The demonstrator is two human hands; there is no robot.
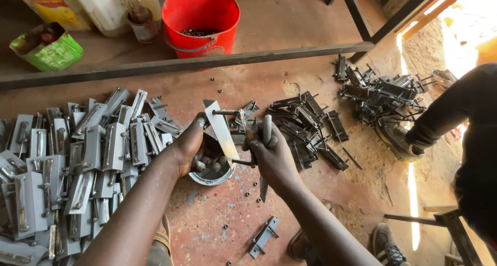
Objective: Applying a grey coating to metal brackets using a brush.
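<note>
The metal plate (221, 129) – a narrow grey strip with a bolt (226, 112) poking from its upper end – stands tilted between the 2 hands, just above a small round tin (211, 174) of loose parts on the reddish floor (217, 214).

Head view: the left hand (190, 144) grips the plate's lower left side, its fingers curled down toward the tin. The right hand (269, 151) is clenched around a slim tool (266, 142) whose shaft runs down past the wrist; its tip is hidden, so whether it touches the plate I cannot tell. The plate sits between the hands, touching the left and just beside the right.

Judging by how things lie, much is done and much is left – a large heap of light grey latches (77, 162) fills the left side, while a dark pile of parts (305, 129) lies to the right and another dark pile (380, 95) sits farther off. 1 latch (264, 236) lies alone near the bottom, with small nuts (250, 186) scattered around.

A red bucket (201, 23) stands behind a steel bar (181, 64). Another person's dark sleeve (445, 111) reaches in from the right.
</note>
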